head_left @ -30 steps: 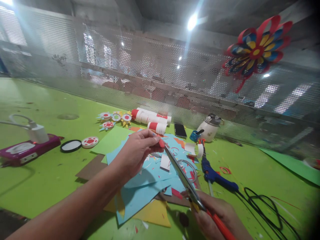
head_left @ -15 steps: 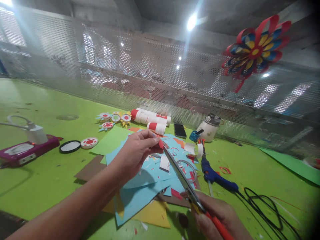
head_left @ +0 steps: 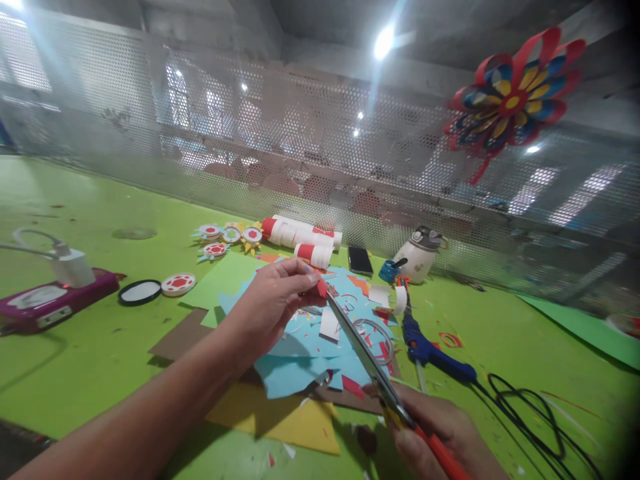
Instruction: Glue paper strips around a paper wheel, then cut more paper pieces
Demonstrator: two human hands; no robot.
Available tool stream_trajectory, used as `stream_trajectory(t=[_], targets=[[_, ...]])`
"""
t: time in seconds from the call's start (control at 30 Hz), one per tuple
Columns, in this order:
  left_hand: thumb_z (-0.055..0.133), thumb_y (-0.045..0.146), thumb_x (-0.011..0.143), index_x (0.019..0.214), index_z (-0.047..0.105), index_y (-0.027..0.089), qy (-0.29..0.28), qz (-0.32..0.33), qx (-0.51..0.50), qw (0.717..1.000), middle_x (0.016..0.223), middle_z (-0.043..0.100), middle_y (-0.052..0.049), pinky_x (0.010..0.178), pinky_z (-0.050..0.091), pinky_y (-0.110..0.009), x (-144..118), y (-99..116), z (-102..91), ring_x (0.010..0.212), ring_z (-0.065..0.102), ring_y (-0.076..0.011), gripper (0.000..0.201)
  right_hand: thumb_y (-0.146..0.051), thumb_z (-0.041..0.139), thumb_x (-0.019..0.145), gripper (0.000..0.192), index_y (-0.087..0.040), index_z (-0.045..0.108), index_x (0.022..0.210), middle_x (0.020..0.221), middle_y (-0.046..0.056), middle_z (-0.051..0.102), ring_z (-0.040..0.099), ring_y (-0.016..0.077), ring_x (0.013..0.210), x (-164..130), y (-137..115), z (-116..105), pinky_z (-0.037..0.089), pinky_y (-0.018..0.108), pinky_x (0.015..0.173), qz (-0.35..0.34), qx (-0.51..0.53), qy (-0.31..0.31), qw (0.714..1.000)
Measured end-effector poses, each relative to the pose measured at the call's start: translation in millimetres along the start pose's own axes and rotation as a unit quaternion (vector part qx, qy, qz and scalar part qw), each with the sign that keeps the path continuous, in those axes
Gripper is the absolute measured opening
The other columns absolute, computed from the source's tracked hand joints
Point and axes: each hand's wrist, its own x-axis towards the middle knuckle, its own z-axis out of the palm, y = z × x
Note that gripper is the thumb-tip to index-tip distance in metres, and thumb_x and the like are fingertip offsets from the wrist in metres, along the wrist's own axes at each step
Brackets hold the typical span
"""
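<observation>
The person's left hand [head_left: 273,300] was raised over the green tabletop [head_left: 100,360], its thumb and fingertips pressed together on a small scrap of red paper [head_left: 323,288], held up clear of the clutter, it seemed, so the blades could reach it. The right hand [head_left: 440,433], low at about five o'clock from the left, was closed round the orange handles of a pair of long steel scissors [head_left: 367,360]. The blades ran up towards eleven o'clock and their tips met the red scrap right at the left fingertips; I could not tell how far apart the blades stood.

Beneath both hands lay a loose heap of light-blue paper sheets [head_left: 305,363] strewn with red and white offcuts, and under that a yellow sheet [head_left: 285,417] and a brown card [head_left: 183,337], likely left where the trimmings fell. At three o'clock from the scrap a blue glue gun [head_left: 430,347] lay on the table, its black cord [head_left: 530,413] coiling off to the right, near enough for the right hand. Beyond the heap, at twelve o'clock, were red-and-white paper rolls [head_left: 300,237], a row of small paper rosettes [head_left: 230,237], a dark phone [head_left: 360,260] and a white pot [head_left: 417,260]. Far left sat a magenta device with a white plug [head_left: 55,293]. A red, blue and yellow paper flower [head_left: 513,103] hung on the perforated metal screen [head_left: 200,147].
</observation>
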Motion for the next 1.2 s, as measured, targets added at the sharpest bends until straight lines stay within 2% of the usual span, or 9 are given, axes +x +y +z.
stream_trajectory(t=[0.23, 0.47, 0.67, 0.97, 1.1, 1.2], targets=[[0.069, 0.011, 0.067, 0.065, 0.060, 0.012, 0.000, -0.012, 0.013, 1.000, 0.061, 0.064, -0.002, 0.063, 0.048, -0.025, 0.4, 1.8, -1.3, 0.058, 0.060, -0.0113, 0.009, -0.050, 0.046, 0.092, 0.039, -0.028, 0.066, 0.117, 0.080, 0.001, 0.070, 0.064, 0.0160, 0.065, -0.6, -2.3, -5.3, 0.052, 0.022, 0.061, -0.008, -0.025, -0.029, 0.999], [0.069, 0.011, 0.066, 0.063, 0.059, 0.012, 0.002, -0.018, 0.025, 1.000, 0.062, 0.062, -0.001, 0.065, 0.050, -0.027, 1.4, 1.8, -1.6, 0.060, 0.059, -0.0119, 0.010, -0.052, 0.044, 0.092, 0.041, -0.028, 0.065, 0.118, 0.074, 0.000, 0.068, 0.062, 0.0159, 0.061, -0.1, -0.8, -5.4, 0.052, 0.022, 0.060, -0.006, -0.044, -0.037, 0.998], [0.066, 0.010, 0.069, 0.062, 0.059, 0.012, -0.016, -0.013, 0.016, 1.000, 0.063, 0.064, -0.003, 0.066, 0.051, -0.027, 1.6, 1.9, -2.4, 0.061, 0.061, -0.0127, 0.010, -0.049, 0.046, 0.092, 0.040, -0.028, 0.064, 0.120, 0.091, 0.004, 0.073, 0.067, 0.0176, 0.072, -0.1, 0.7, -5.9, 0.054, 0.023, 0.066, -0.011, -0.055, -0.029, 0.998], [0.066, 0.010, 0.069, 0.062, 0.058, 0.012, -0.015, -0.012, 0.019, 1.000, 0.062, 0.064, -0.003, 0.064, 0.050, -0.026, 2.8, 1.8, -3.1, 0.059, 0.061, -0.0122, 0.011, -0.053, 0.043, 0.092, 0.042, -0.030, 0.066, 0.119, 0.086, 0.004, 0.075, 0.068, 0.0170, 0.066, -0.4, -1.5, -3.2, 0.054, 0.022, 0.061, -0.028, -0.061, 0.009, 0.998], [0.067, 0.010, 0.068, 0.062, 0.058, 0.012, -0.013, -0.010, 0.023, 1.000, 0.062, 0.063, -0.002, 0.065, 0.051, -0.027, 2.6, 2.0, -3.0, 0.059, 0.060, -0.0123, 0.011, -0.053, 0.043, 0.092, 0.043, -0.030, 0.065, 0.121, 0.091, 0.004, 0.075, 0.069, 0.0179, 0.073, 1.7, -3.8, -4.6, 0.056, 0.023, 0.067, -0.023, -0.068, -0.009, 0.997], [0.067, 0.010, 0.068, 0.062, 0.058, 0.012, -0.017, -0.009, 0.021, 1.000, 0.063, 0.064, -0.003, 0.064, 0.050, -0.027, 1.6, 1.7, -2.7, 0.060, 0.061, -0.0131, 0.011, -0.052, 0.042, 0.093, 0.043, -0.029, 0.064, 0.122, 0.092, 0.004, 0.075, 0.069, 0.0165, 0.070, 3.1, -4.5, -5.5, 0.055, 0.022, 0.064, -0.025, -0.050, -0.023, 0.998]])
